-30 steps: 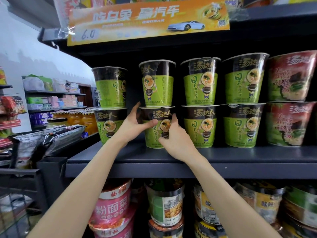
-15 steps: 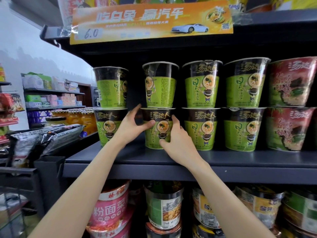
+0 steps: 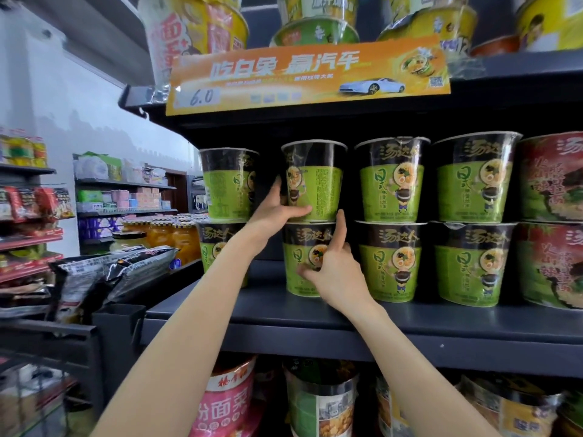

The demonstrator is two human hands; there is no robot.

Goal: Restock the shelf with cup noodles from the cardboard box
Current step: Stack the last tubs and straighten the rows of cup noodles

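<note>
The left hand [image 3: 277, 212] holds the top green cup [image 3: 314, 181] by its side and bottom edge. The right hand [image 3: 334, 272] grips the bottom green cup [image 3: 303, 247] under it. Both cups stand on the shelf [image 3: 410, 320]. Turn each cup slowly so its picture faces out, and keep the stack straight so nothing tips.

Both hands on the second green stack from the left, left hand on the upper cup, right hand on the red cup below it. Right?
Not quite. In the head view the cup under the right hand is green, not red: the lower green cup of that stack. The red cups stand at the far right. The left hand is on the upper green cup, as stated.
</note>
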